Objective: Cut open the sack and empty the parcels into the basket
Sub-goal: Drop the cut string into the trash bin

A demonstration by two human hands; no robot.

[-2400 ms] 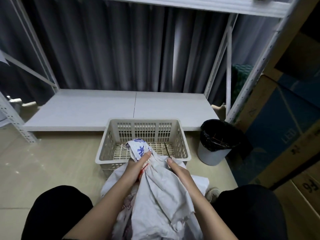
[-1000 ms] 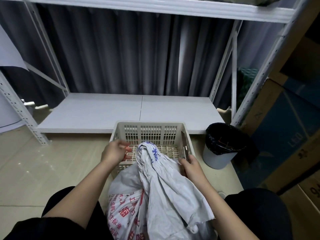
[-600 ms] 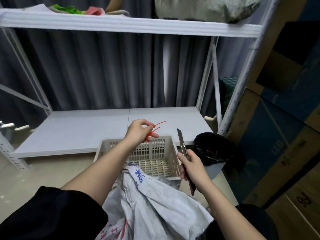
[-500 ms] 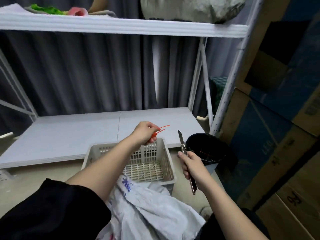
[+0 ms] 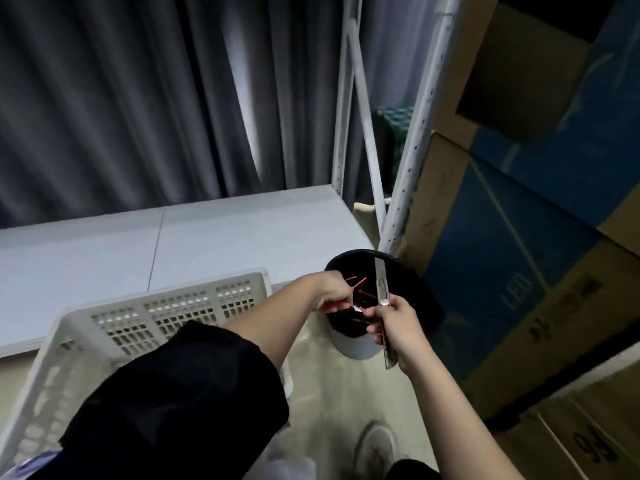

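Head view: left hand (image 5: 330,295) reaches across over the black bin (image 5: 412,289), fingers pinching a red tie (image 5: 356,284) right above its mouth; right hand (image 5: 398,327) just beside it, clenched round the utility knife (image 5: 382,289), blade pointing up and away; basket (image 5: 156,306) sits left of both hands, nearer the left arm; sack (image 5: 31,460) probably the pale patch at bottom left, low behind the sleeve (image 5: 180,403), blurred; parcels not visible.

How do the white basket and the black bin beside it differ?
The basket is white, rectangular and slotted; the bin is round with a black liner. The basket stands near the left sleeve; the bin sits under both hands, red tie above it. Both stand open-topped on the floor.
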